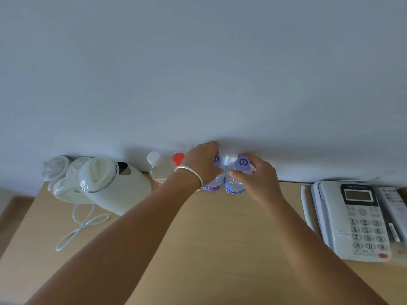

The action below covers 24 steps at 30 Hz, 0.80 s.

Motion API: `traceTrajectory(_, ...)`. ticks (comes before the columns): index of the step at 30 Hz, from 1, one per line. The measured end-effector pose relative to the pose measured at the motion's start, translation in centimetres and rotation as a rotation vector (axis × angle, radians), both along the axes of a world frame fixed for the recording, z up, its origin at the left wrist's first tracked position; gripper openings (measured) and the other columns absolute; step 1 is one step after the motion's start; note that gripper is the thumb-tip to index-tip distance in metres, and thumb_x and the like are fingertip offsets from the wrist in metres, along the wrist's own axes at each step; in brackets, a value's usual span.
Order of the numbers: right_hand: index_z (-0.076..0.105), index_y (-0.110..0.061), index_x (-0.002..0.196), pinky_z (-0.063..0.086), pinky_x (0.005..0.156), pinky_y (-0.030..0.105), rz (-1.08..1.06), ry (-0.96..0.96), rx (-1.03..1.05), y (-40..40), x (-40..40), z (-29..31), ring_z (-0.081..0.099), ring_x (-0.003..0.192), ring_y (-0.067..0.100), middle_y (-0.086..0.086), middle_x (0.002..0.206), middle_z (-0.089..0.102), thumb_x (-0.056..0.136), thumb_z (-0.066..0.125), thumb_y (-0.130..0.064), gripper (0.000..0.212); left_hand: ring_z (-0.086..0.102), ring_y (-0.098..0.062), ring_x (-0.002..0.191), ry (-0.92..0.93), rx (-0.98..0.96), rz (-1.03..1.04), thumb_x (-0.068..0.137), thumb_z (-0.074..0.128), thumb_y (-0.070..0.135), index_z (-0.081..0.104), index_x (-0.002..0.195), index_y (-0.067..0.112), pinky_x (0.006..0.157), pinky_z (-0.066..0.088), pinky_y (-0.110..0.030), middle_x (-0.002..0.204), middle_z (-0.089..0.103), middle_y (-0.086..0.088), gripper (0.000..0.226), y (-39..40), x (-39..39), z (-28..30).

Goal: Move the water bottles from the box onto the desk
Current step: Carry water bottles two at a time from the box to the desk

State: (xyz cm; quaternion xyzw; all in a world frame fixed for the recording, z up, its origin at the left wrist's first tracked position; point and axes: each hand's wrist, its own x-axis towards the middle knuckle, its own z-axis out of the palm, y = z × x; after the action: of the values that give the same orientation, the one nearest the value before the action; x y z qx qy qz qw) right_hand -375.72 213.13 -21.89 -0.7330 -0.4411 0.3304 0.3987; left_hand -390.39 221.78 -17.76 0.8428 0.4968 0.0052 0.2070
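**Two bottles at the back edge of the desk**

Two water bottles with purple caps, the left bottle [214, 172] and the right bottle [236, 177], stand upright, touching, against the wall. The left hand [201, 165] has its fingers curled round the one, the right hand [255, 175] round the other. To the left stand two more bottles [161, 168] and a kettle [112, 183] (its cord loose on the desk [209, 234]); a telephone [354, 219] lies well apart at the right. Bare wood stretches in front.

Hotel-like room: kettle [110, 183], desk phone [356, 219]
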Motion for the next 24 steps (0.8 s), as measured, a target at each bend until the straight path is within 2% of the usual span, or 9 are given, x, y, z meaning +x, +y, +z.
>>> traceTrajectory(4, 0.066, -0.023, 0.083, 0.05, 0.068, 0.032, -0.017, -0.002, -0.023, -0.3, -0.2, -1.0, 0.061, 0.076, 0.016, -0.008, 0.074, 0.068, 0.074, 0.077, -0.024, 0.014, 0.053, -0.026, 0.088, -0.024, -0.056, 0.112, 0.083, 0.069, 0.022, 0.053, 0.106, 0.011, 0.069, 0.035, -0.028, 0.095, 0.05, -0.001, 0.03, -0.8, 0.2, -1.1)
traceTrajectory(6, 0.065, -0.023, 0.082, 0.049, 0.066, 0.033, -0.023, -0.009, -0.028, -0.3, -0.2, -1.4, 0.06, 0.074, 0.016, -0.008, 0.072, 0.066, 0.074, 0.077, -0.026, 0.014, 0.049, -0.024, 0.085, -0.061, -0.062, 0.163, 0.083, 0.068, 0.019, 0.053, 0.104, 0.01, 0.069, 0.034, -0.028, 0.095, 0.05, -0.001, 0.028, -1.0, 0.2, -1.4)
traceTrajectory(11, 0.06, -0.023, 0.081, 0.047, 0.065, 0.031, -0.006, 0.001, -0.024, 0.0, -0.5, -1.8, 0.057, 0.071, 0.013, -0.008, 0.073, 0.064, 0.075, 0.072, -0.026, 0.014, 0.055, -0.025, 0.087, -0.103, -0.06, 0.242, 0.085, 0.065, 0.014, 0.056, 0.107, 0.01, 0.072, 0.041, -0.029, 0.099, 0.058, -0.006, 0.024, -1.6, 0.1, -1.5)
traceTrajectory(14, 0.056, -0.026, 0.085, 0.046, 0.065, 0.027, 0.026, -0.016, -0.022, -0.2, -0.6, -1.7, 0.056, 0.073, 0.011, -0.009, 0.078, 0.062, 0.074, 0.072, -0.024, 0.019, 0.059, -0.028, 0.098, -0.11, -0.057, 0.264, 0.087, 0.065, 0.016, 0.055, 0.115, 0.011, 0.079, 0.043, -0.031, 0.11, 0.06, -0.007, 0.03, -2.4, 0.1, -1.7)
traceTrajectory(17, 0.051, -0.025, 0.08, 0.043, 0.06, 0.024, 0.065, -0.004, -0.009, -0.5, -1.0, -1.5, 0.053, 0.07, 0.012, -0.006, 0.077, 0.058, 0.071, 0.073, -0.019, 0.025, 0.057, -0.027, 0.112, -0.148, -0.059, 0.272, 0.087, 0.068, 0.018, 0.05, 0.132, 0.015, 0.089, 0.041, -0.027, 0.128, 0.056, -0.006, 0.048, -3.1, -0.4, -1.5)
traceTrajectory(20, 0.055, -0.022, 0.084, 0.044, 0.063, 0.023, 0.047, 0.047, 0.033, -1.2, -1.3, -1.1, 0.055, 0.076, 0.015, -0.004, 0.079, 0.058, 0.071, 0.073, -0.012, 0.024, 0.053, -0.023, 0.121, -0.195, -0.057, 0.263, 0.088, 0.068, 0.017, 0.047, 0.138, 0.019, 0.094, 0.038, -0.023, 0.137, 0.05, -0.004, 0.055, -4.0, -1.2, -1.0)
traceTrajectory(22, 0.06, -0.018, 0.097, 0.042, 0.066, 0.01, -0.002, 0.068, 0.073, -1.7, -1.2, -0.7, 0.055, 0.088, 0.012, -0.009, 0.09, 0.058, 0.074, 0.072, -0.008, 0.028, 0.053, -0.021, 0.119, -0.255, -0.054, 0.281, 0.088, 0.065, 0.017, 0.049, 0.136, 0.019, 0.091, 0.036, -0.02, 0.135, 0.052, -0.002, 0.051, -4.6, -1.9, -0.6)
traceTrajectory(24, 0.059, -0.02, 0.104, 0.038, 0.067, 0.001, -0.019, 0.062, 0.077, -2.1, -1.1, 0.1, 0.054, 0.092, 0.003, -0.016, 0.096, 0.055, 0.078, 0.07, -0.006, 0.031, 0.054, -0.02, 0.118, -0.338, -0.052, 0.314, 0.088, 0.066, 0.018, 0.052, 0.132, 0.019, 0.094, 0.04, -0.024, 0.129, 0.056, -0.001, 0.046, -5.3, -2.7, -0.3)
